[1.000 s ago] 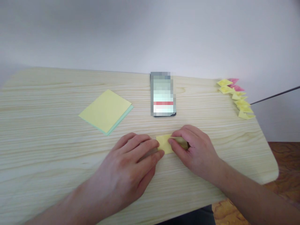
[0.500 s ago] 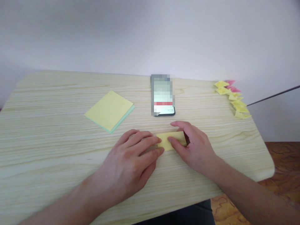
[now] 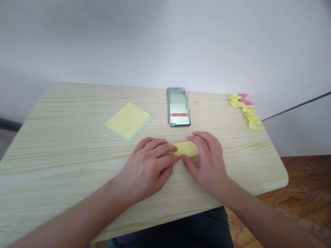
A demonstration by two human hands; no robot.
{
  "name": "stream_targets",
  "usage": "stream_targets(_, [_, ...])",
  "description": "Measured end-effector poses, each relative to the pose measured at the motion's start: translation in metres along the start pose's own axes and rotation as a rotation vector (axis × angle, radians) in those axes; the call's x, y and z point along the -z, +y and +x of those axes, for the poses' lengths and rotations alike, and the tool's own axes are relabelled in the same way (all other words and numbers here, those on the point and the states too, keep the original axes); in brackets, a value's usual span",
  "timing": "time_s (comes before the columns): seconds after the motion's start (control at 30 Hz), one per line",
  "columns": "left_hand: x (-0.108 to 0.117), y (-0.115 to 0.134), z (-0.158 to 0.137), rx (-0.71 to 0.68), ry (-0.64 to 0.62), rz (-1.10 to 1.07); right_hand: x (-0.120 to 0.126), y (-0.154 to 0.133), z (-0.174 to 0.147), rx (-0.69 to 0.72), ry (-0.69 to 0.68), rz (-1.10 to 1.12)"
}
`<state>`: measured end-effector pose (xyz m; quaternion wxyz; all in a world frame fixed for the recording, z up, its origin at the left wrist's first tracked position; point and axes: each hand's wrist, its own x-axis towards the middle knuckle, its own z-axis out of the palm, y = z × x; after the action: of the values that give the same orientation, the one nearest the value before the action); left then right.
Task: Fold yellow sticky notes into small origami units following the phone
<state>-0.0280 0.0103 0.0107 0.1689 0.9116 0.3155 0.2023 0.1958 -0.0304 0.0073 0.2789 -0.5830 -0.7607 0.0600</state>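
A strip of folded yellow paper (image 3: 187, 149) lies flat on the table in front of me. My left hand (image 3: 151, 163) holds down its left end, with fingertips pressing on the edge and the fingers close together. At the other end, my right hand (image 3: 210, 165) curves around the paper, its thumb at the near edge and its fingers at the far right corner. The undersides of the right fingers are hidden.
A stack of yellow and green paper sheets (image 3: 128, 121) lies to the left. Behind the hands is a phone (image 3: 179, 107), its screen blurred out. Several small yellow and pink folded paper pieces (image 3: 249, 109) line the right side of the wooden table (image 3: 64, 137), which meets a white wall.
My right thumb has slid from the top of the paper down to its near edge, and the right fingers have come over the far corner. The view has shifted slightly.
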Motion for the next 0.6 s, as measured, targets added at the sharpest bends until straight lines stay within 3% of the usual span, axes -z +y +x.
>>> stream_targets(0.6, [-0.004,0.000,0.000,0.025,0.045,-0.023,0.011,0.031,-0.011,-0.078,-0.022,0.105])
